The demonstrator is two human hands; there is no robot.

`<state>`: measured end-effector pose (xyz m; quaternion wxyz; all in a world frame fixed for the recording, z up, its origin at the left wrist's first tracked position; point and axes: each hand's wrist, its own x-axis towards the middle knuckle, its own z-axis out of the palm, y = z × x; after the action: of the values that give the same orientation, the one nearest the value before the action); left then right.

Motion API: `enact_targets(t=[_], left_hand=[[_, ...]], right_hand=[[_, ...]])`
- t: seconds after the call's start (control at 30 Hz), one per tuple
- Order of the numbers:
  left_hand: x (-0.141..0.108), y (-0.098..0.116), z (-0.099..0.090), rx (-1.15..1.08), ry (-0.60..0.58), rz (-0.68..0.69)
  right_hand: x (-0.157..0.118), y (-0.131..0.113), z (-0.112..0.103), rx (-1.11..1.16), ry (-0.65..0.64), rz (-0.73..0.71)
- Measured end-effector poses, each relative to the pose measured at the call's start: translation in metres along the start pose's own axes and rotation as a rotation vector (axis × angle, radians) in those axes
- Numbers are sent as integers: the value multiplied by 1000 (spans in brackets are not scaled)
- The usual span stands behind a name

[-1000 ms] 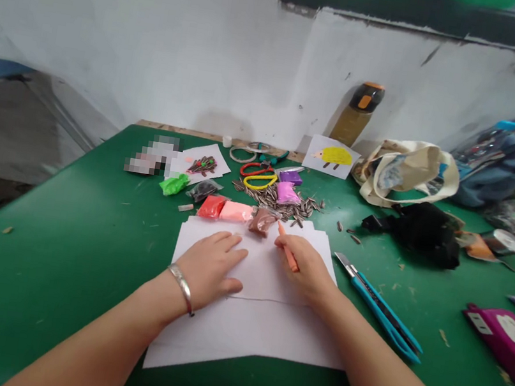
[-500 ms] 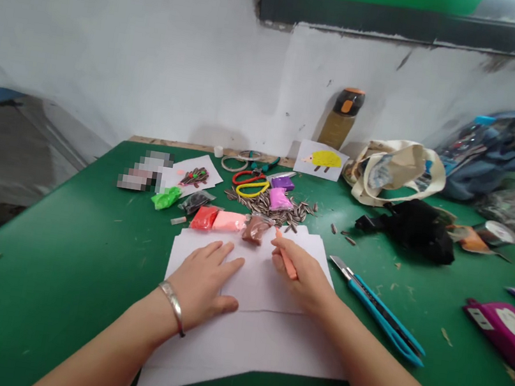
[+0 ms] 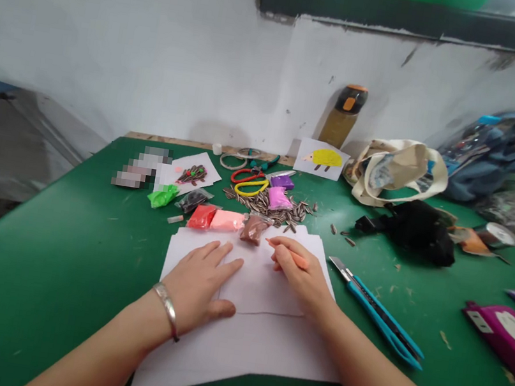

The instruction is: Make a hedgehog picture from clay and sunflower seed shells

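Observation:
White paper sheets (image 3: 264, 342) lie stacked on the green table. My left hand (image 3: 198, 281), with a silver bangle at the wrist, rests flat on them, fingers spread. An orange pen (image 3: 298, 260) is gripped in my right hand (image 3: 301, 274) over the upper right part of the sheets, its tip pointing left. Just beyond the pen tip sits a brown clay packet (image 3: 253, 229), beside a pink packet (image 3: 227, 221) and a red packet (image 3: 202, 216) along the paper's top edge. Sunflower seeds (image 3: 256, 204) are heaped behind them.
A blue utility knife (image 3: 379, 314) lies right of the paper, blade out. Scissors (image 3: 251, 184), a hedgehog drawing (image 3: 323, 159) and a bottle (image 3: 343, 117) stand or lie farther back. A cream bag (image 3: 395, 175) and magenta box (image 3: 504, 336) are at right.
My right hand has turned the orange pen from a steep slant to a flatter one, its tip now farther left. My left hand stays spread on the paper. The view has shifted slightly.

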<state>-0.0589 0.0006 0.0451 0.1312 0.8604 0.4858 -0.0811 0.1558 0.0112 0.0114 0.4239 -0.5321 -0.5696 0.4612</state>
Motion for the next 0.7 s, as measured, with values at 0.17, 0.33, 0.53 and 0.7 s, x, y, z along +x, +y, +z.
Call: enact_targets(t=[0.17,0.33,0.53,0.7], left_hand=[[-3,2,-3,-19,-10,-13],[-5,1,-4,-41,-24,-6],[-5,-3,-4,-62,-25,-19],[-4,-6,-1,-49,-40,-14]], right_hand=[[-1,0,1,29,-9,9],[1,2,0,62,12,12],[2,4,0,122,29,-1],[1,4,-1,146,34,-16]])
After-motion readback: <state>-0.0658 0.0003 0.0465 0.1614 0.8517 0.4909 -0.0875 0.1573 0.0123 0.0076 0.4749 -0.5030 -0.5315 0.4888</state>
